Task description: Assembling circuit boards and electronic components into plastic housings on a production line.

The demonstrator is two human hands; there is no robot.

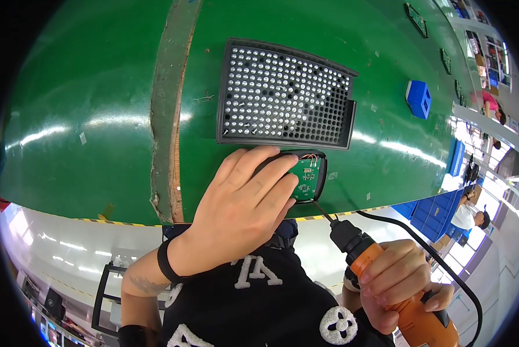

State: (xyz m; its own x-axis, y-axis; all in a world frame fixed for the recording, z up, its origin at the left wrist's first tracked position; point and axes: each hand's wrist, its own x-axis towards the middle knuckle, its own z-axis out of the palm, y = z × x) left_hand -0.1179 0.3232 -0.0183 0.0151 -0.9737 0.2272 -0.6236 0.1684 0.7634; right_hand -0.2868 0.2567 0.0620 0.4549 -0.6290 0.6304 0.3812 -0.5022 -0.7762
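My left hand (239, 199) is laid over a black plastic housing (322, 175) at the near edge of the green table, fingers curled across its left side and gripping it. Inside the housing sits a green circuit board (307, 184) with thin copper-coloured wires at its far end. My right hand (399, 280) is wrapped round an orange and black electric screwdriver (362, 253). The thin bit reaches up-left to the housing's near right corner, its tip appearing to touch there. My left fingers hide the housing's left part.
Just beyond the housing lies a black screw tray (220, 110) with rows of silver screws and some vacant holes at its right. A blue box-shaped object (418, 99) stands further right. A wooden strip (174, 110) crosses the table at left. The black cord (433, 251) loops on the right.
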